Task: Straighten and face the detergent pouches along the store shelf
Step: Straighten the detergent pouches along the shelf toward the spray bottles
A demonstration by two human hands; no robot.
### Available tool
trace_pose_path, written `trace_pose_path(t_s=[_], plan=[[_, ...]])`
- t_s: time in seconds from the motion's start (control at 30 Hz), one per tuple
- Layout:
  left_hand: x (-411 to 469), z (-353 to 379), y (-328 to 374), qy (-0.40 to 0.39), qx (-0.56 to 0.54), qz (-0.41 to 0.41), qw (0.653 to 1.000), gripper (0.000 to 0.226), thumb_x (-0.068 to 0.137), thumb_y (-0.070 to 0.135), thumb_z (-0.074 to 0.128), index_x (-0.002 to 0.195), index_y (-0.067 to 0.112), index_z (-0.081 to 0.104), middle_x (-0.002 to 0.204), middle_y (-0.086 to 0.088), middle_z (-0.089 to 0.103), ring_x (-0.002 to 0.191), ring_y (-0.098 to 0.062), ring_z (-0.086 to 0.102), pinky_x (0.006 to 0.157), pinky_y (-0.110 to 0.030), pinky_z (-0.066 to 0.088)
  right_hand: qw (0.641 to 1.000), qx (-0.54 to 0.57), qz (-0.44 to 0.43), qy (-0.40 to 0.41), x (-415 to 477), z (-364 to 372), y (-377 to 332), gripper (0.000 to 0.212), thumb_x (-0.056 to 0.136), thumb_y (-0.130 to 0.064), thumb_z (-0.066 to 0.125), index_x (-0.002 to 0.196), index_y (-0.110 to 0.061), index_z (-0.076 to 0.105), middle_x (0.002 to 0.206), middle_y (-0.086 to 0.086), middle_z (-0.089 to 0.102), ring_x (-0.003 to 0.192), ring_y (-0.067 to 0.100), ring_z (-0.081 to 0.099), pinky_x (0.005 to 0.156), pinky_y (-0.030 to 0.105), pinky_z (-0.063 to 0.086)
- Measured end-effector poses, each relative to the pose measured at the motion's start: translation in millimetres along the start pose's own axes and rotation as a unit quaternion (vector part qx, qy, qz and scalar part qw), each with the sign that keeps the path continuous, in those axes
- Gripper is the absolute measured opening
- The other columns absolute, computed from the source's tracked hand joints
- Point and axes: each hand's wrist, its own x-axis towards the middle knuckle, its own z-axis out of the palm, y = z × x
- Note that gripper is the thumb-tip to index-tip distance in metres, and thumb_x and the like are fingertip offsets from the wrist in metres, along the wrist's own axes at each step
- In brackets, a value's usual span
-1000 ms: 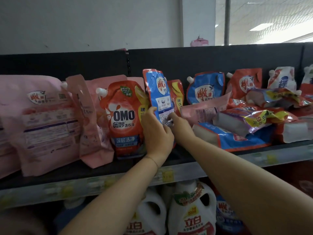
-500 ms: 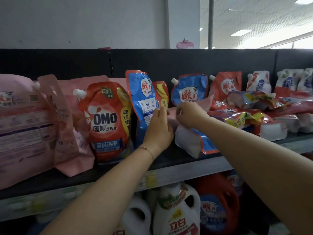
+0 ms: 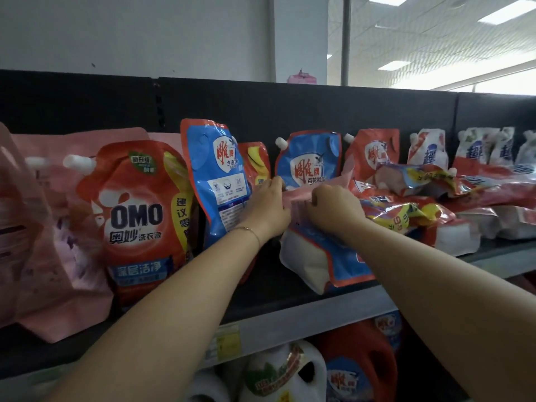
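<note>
At the far left of the shelf (image 3: 290,323) stand large pink pouches (image 3: 43,227), one leaning across the next. Just beside them a red pouch (image 3: 139,216) marked OMO stands upright and faces front, its white spout up at the left corner. Next comes a tall blue pouch (image 3: 216,175), upright but tilted, its top leaning left over the red one. A smaller red and yellow pouch (image 3: 256,161) peeks out behind it. The left hand (image 3: 268,207) reaches in just right of the tall blue pouch, its fingers curled round the left end of a pale pink pouch (image 3: 298,198) that lies crosswise. The right hand (image 3: 333,208) is curled over the same pink pouch further along, knuckles up, gripping its top edge. Under both hands a fallen blue pouch (image 3: 319,256) lies on its side, its white bottom turned toward the shelf front. At the back a blue spouted pouch (image 3: 309,161) and a red spouted pouch (image 3: 374,152) stand upright. To the right, a heap of toppled pouches (image 3: 406,210) lies flat, overlapping. White pouches (image 3: 429,146) stand behind them. A yellow price tag (image 3: 229,340) sits on the shelf edge, with a white jug (image 3: 287,372) and a red jug (image 3: 362,364) below.
</note>
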Motion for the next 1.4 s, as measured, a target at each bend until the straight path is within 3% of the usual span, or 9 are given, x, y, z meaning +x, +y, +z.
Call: trace_pose_path(t_s=[0.13,0.27,0.33,0.43,0.57,0.8,1.03,1.23,1.4], plan=[[32.8,11.1,13.3,-0.053,0.076,0.017,0.995,0.037,0.093,0.032,0.054,0.127,0.019,0.049,0.129,-0.007,0.053,0.119,-0.029,0.046,0.096,-0.042,0.042,0.998,0.027,-0.017,-0.052,1.0,-6.6,1.0,0.016,0.091,-0.023,0.053,0.081,-0.014,0.06,0.083,0.007,0.062,0.077,0.024,0.061,0.073,0.038,0.054],[53.5,22.3,34.7,-0.132,-0.013,0.02,0.991,0.033,0.099,0.028,0.044,0.129,0.022,0.056,0.13,-0.013,0.057,0.119,-0.034,0.052,0.101,-0.045,0.042,0.994,0.022,-0.041,-0.104,-1.6,-20.7,6.6,0.022,0.092,-0.016,0.052,0.106,-0.007,0.066,0.101,0.009,0.066,0.089,0.022,0.06,0.08,0.031,0.049],[57.2,26.1,36.3,-0.098,-0.034,0.018,0.994,0.032,0.097,0.028,0.049,0.125,0.017,0.061,0.124,-0.012,0.061,0.116,-0.031,0.055,0.098,-0.042,0.045,0.993,0.045,-0.072,-0.082,-10.6,-30.8,9.1,0.025,0.091,-0.013,0.052,0.11,-0.006,0.066,0.11,0.008,0.065,0.087,0.018,0.056,0.071,0.021,0.042],[54.1,34.4,34.6,-0.064,-0.01,0.015,0.998,0.035,0.096,0.033,0.049,0.126,0.018,0.059,0.125,-0.011,0.057,0.117,-0.031,0.053,0.095,-0.045,0.047,0.989,0.011,-0.126,-0.073,-24.0,-41.6,12.8,0.028,0.096,-0.016,0.049,0.119,-0.01,0.063,0.126,0.003,0.052,0.097,0.013,0.047,0.079,0.018,0.038],[48.8,44.2,37.7,-0.046,0.01,-0.01,0.999,0.021,0.095,0.031,0.051,0.104,0.015,0.06,0.104,-0.008,0.062,0.097,-0.028,0.059,0.073,-0.037,0.045,0.992,0.01,-0.114,-0.057,-28.7,-35.6,24.1,0.016,0.092,-0.025,0.055,0.106,-0.022,0.064,0.113,-0.003,0.049,0.088,0.011,0.052,0.078,0.027,0.051],[36.1,40.1,31.7,-0.007,0.018,-0.03,0.999,0.019,0.093,0.019,0.051,0.109,0.01,0.059,0.11,-0.01,0.062,0.101,-0.031,0.059,0.073,-0.034,0.041,0.992,0.014,-0.111,-0.055,-37.8,-31.7,32.1,0.026,0.096,-0.026,0.05,0.12,-0.02,0.059,0.113,-0.001,0.051,0.102,0.016,0.047,0.091,0.038,0.045],[20.2,20.2,21.4,0.108,-0.067,-0.175,0.976,0.024,0.096,0.016,0.049,0.114,0.002,0.056,0.118,-0.015,0.059,0.109,-0.034,0.057,0.076,-0.031,0.035,0.992,-0.007,-0.088,-0.091,-20.1,-33.8,24.8,0.038,0.09,-0.033,0.054,0.125,-0.018,0.056,0.118,0.005,0.054,0.098,0.022,0.051,0.077,0.033,0.047],[14.9,19.2,19.3,0.168,-0.132,-0.266,0.94,0.038,0.096,0.013,0.052,0.131,-0.003,0.046,0.131,-0.02,0.054,0.121,-0.035,0.053,0.097,-0.037,0.044,0.982,-0.009,-0.106,-0.156,1.5,-11.3,8.0,0.053,0.09,-0.04,0.049,0.14,-0.03,0.037,0.144,0.008,0.046,0.131,0.033,0.041,0.108,0.051,0.024],[2.9,20.2,13.6,0.184,-0.17,-0.368,0.895,0.037,0.098,0.016,0.049,0.129,-0.003,0.044,0.134,-0.023,0.052,0.124,-0.038,0.05,0.099,-0.04,0.04,0.974,-0.004,-0.15,-0.172,6.7,2.4,-1.5,0.069,0.09,-0.037,0.048,0.151,-0.035,0.014,0.157,0.006,0.028,0.14,0.032,0.031,0.111,0.055,0.021]])
